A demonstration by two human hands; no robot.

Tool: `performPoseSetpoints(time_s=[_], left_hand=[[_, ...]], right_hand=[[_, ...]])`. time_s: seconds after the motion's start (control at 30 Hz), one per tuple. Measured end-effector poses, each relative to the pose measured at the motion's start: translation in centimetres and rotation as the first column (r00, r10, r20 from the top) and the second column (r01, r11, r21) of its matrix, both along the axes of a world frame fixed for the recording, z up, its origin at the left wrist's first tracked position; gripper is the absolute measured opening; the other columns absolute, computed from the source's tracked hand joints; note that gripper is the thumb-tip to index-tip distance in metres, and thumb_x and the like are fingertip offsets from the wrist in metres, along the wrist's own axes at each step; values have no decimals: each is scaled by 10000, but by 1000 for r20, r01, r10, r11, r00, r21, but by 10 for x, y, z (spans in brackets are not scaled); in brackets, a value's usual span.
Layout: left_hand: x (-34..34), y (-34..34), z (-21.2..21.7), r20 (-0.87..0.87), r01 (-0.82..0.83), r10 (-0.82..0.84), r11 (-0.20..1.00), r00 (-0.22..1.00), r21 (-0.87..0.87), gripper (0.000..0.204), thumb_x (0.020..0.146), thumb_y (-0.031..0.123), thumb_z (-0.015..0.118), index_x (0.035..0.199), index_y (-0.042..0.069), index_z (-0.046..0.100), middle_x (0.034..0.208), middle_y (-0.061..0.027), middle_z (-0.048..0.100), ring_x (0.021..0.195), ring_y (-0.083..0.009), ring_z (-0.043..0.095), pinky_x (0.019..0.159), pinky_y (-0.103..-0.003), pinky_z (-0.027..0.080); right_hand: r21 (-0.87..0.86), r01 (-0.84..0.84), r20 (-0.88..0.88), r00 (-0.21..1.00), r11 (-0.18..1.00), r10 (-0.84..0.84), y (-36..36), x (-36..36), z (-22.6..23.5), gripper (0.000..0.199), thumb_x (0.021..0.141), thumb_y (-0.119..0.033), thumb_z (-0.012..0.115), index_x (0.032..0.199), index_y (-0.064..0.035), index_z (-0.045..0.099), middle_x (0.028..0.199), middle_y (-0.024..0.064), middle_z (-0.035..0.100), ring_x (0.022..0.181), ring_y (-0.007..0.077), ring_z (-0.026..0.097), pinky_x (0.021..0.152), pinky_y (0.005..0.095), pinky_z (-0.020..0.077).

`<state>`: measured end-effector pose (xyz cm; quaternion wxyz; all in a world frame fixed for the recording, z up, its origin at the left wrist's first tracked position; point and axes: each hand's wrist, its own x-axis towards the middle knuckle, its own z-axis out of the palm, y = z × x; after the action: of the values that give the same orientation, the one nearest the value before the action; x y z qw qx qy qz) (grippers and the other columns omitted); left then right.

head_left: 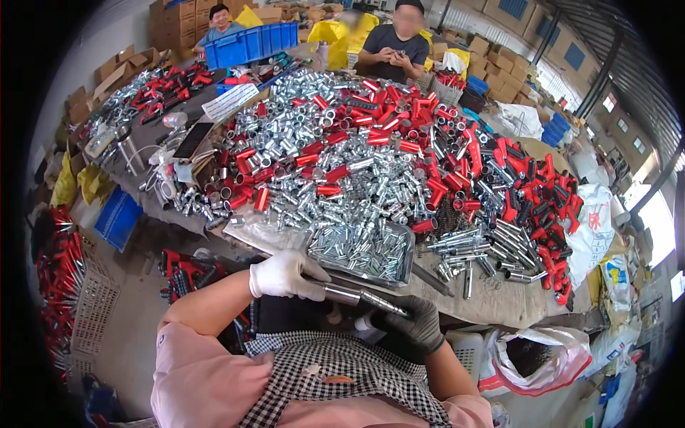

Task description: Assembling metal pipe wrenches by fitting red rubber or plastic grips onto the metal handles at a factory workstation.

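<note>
My left hand [287, 276], in a white glove, is closed round the wide end of a shiny stepped metal tube [345, 293]. My right hand [415, 324], in a dark grey glove, grips the tube's thinner end. The tube lies slantwise in front of my checked apron, lower on the right. Just beyond it, at the table's edge, sits a metal tray [408, 257] full of small metal pins [357, 250]. Some of my fingers are hidden behind the tube and gloves.
A large heap of silvery metal fittings [335, 164] and red parts [385, 114] covers the table [485, 303]. Longer metal tubes [510, 246] lie at right. An open white sack [542, 349] stands below. Across the table, a person [396, 50] handles something small; another person sits behind a blue crate [250, 46].
</note>
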<state>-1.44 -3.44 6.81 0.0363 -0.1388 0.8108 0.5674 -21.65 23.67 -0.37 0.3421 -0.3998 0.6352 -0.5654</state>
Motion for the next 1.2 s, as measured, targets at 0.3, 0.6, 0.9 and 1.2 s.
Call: performPoseSetpoints(time_s=[0.3,0.6,0.9,1.2], left_hand=[[16,-10,-14,84,123,-125,992,989,29,355,725,209,815,1021,28,740,886,-86,741,768,-137,666,730,-267,524],[-1,25,-35,2,234,-234,972,972,-7,277,782,231,764,974,35,734,806,-104,715,713,-140,662,661,-281,502],[-15,0,-14,139,-143,123,980,983,141,253,762,115,721,957,-45,734,731,-79,687,533,-96,593,463,-221,432],[-41,25,-22,26,58,-64,979,998,194,507,968,431,525,978,-39,716,671,-59,663,499,-94,583,444,-212,435]], right_hand=[[121,-155,228,966,980,124,1,18,17,311,800,-84,777,1067,30,665,971,108,719,875,183,692,818,304,557],[47,-212,73,975,976,208,-8,18,-5,308,735,-86,831,991,14,691,999,104,701,907,172,663,807,332,542],[-97,18,-104,994,995,-28,14,-10,-5,316,739,-159,829,993,-16,708,921,102,721,808,164,691,749,295,553],[170,-79,-149,983,982,105,11,-1,9,336,689,-120,859,978,-33,710,861,38,708,773,90,634,704,261,521]])
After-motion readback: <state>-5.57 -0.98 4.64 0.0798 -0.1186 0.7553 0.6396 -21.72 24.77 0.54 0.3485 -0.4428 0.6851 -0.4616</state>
